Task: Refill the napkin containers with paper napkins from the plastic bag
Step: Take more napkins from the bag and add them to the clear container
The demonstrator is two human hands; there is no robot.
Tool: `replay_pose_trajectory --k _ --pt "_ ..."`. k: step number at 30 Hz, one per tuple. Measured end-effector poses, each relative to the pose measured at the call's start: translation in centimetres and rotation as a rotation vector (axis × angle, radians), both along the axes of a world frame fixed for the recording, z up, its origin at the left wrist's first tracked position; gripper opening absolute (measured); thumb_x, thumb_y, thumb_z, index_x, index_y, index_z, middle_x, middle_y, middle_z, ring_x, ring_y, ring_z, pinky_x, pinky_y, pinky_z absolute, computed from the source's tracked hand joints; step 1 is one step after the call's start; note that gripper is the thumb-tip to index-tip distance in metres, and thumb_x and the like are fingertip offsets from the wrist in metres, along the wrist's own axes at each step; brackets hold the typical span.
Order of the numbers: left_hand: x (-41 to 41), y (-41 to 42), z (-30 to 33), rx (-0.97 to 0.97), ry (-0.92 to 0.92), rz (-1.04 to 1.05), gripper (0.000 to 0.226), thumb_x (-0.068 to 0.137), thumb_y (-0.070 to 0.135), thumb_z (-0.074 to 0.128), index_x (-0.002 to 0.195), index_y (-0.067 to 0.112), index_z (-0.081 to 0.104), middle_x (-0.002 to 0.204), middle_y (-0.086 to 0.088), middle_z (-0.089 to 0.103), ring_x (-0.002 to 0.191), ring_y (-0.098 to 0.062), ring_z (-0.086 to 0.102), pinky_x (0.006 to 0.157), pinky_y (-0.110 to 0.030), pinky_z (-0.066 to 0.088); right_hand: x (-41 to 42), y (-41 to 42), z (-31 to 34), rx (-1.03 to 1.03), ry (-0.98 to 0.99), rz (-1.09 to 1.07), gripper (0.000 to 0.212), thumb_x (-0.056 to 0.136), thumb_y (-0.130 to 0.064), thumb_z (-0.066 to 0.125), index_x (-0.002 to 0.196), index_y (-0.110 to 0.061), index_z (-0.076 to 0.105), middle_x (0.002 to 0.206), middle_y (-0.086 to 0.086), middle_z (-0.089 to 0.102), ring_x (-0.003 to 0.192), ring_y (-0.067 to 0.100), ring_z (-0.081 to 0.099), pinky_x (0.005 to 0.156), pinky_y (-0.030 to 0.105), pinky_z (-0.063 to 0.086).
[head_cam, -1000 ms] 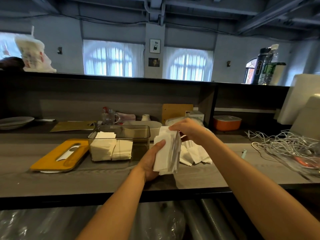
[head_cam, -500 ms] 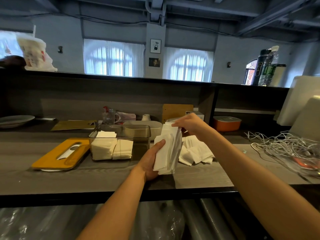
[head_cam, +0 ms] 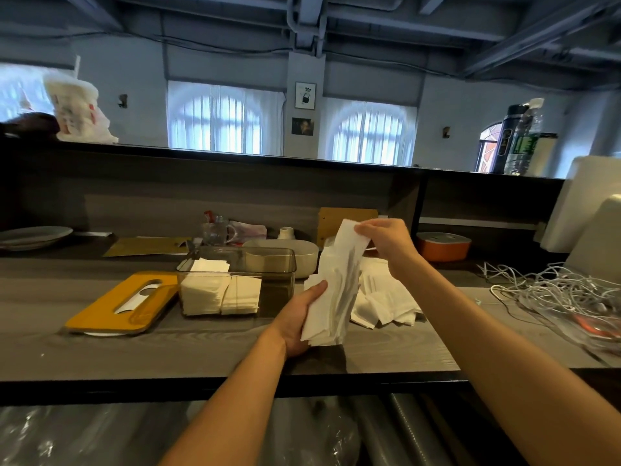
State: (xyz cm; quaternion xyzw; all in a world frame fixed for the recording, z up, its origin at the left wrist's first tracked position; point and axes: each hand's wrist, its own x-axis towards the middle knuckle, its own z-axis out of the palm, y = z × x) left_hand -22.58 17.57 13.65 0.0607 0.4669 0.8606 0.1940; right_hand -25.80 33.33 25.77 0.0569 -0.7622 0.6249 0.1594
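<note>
Gripping the napkin stack [head_cam: 331, 297] in my left hand [head_cam: 299, 317], I am now lifting its top sheets higher than a second ago, pinching them with my right hand [head_cam: 386, 238]. Squaring is continuing; the clear container [head_cam: 235, 280] alongside is sitting half filled.

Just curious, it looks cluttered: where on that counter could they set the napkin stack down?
Bare wood lies along the near edge, in front of the clear container and yellow lid. Right of the left hand, loose napkins and tangled white cables crowd it; the back row is full.
</note>
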Motion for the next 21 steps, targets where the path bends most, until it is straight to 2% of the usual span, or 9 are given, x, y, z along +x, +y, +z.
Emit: replay_pose_trajectory --k 2,5,7,10,13,15,18,19,21 --pt "-0.1 -0.1 0.0 0.018 -0.034 0.017 0.065 0.078 0.04 0.068 0.136 0.011 0.056 0.113 -0.018 0.068 0.098 -0.032 0.066 0.078 -0.041 0.056 0.2 0.2 0.6 -0.125 0.106 -0.05 0.003 0.092 -0.02 0.067 0.094 -0.018 0.067 0.096 0.0 0.064 0.095 0.019 0.064 0.066 0.02 0.052" --pt "-0.2 0.0 0.0 0.086 -0.066 0.064 0.061 0.08 0.046 0.065 0.133 0.015 0.058 0.119 -0.019 0.068 0.104 -0.034 0.066 0.08 -0.043 0.055 1.5 0.2 1.8 -0.086 0.231 0.026 0.001 0.092 -0.021 0.067 0.092 -0.022 0.068 0.096 -0.002 0.065 0.093 0.019 0.063 0.07 0.021 0.053" --pt "-0.1 0.1 0.1 0.051 -0.031 0.057 0.058 0.09 0.059 0.048 0.127 0.017 0.061 0.119 -0.018 0.069 0.104 -0.034 0.065 0.084 -0.043 0.052 2.6 0.0 2.3 -0.094 0.235 0.151 0.003 0.092 -0.021 0.066 0.092 -0.023 0.068 0.097 0.0 0.065 0.093 0.02 0.063 0.071 0.024 0.054" --pt "-0.2 0.1 0.1 0.099 -0.067 0.059 0.068 0.098 0.067 0.025 0.127 0.018 0.063 0.122 -0.018 0.068 0.11 -0.035 0.065 0.091 -0.046 0.05 3.8 -0.2 2.3 -0.089 0.144 0.33 0.005 0.092 -0.021 0.065 0.096 -0.019 0.068 0.099 0.003 0.064 0.093 0.021 0.064 0.07 0.027 0.056" --pt "-0.1 0.1 0.1 0.199 -0.088 0.034 0.08 0.094 0.073 0.022 0.133 0.014 0.059 0.122 -0.02 0.068 0.105 -0.035 0.066 0.091 -0.046 0.049 3.7 -0.6 0.5 0.258 0.076 0.309 0.005 0.092 -0.024 0.065 0.095 -0.023 0.068 0.098 0.001 0.065 0.093 0.02 0.064 0.075 0.029 0.057" --pt "-0.2 -0.1 -0.1 0.18 -0.05 0.033 0.088 0.091 0.078 0.02 0.132 0.011 0.06 0.122 -0.021 0.067 0.104 -0.036 0.066 0.092 -0.047 0.049 3.1 -1.1 -1.4 0.517 0.06 0.246 0.009 0.092 -0.025 0.065 0.099 -0.022 0.07 0.096 -0.002 0.067 0.09 0.016 0.065 0.075 0.026 0.055" --pt "-0.3 -0.1 -0.6 0.1 0.015 0.046 0.086 0.089 0.078 0.028 0.13 0.009 0.062 0.123 -0.022 0.066 0.106 -0.036 0.065 0.102 -0.05 0.046 2.4 -1.8 -3.6 0.609 0.104 0.176 0.015 0.091 -0.021 0.067 0.103 -0.016 0.075 0.096 -0.002 0.07 0.089 0.014 0.065 0.074 0.024 0.053" --pt "-0.1 0.1 -0.5 0.062 0.044 0.051 0.08 0.088 0.074 0.036 0.129 0.01 0.062 0.119 -0.021 0.068 0.104 -0.035 0.065 0.101 -0.05 0.046 2.3 -1.9 -4.0 0.608 0.117 0.158 0.016 0.091 -0.021 0.068 0.103 -0.016 0.076 0.098 0.0 0.071 0.09 0.014 0.065 0.076 0.025 0.053" --pt "0.1 0.4 -0.3 -0.031 0.081 0.071 0.066 0.083 0.058 0.056 0.13 0.012 0.059 0.11 -0.018 0.069 0.099 -0.033 0.066 0.091 -0.048 0.053 2.0 -1.8 -4.5 0.625 0.117 0.146 0.016 0.09 -0.022 0.068 0.103 -0.017 0.076 0.1 0.001 0.072 0.089 0.013 0.065 0.073 0.021 0.053"
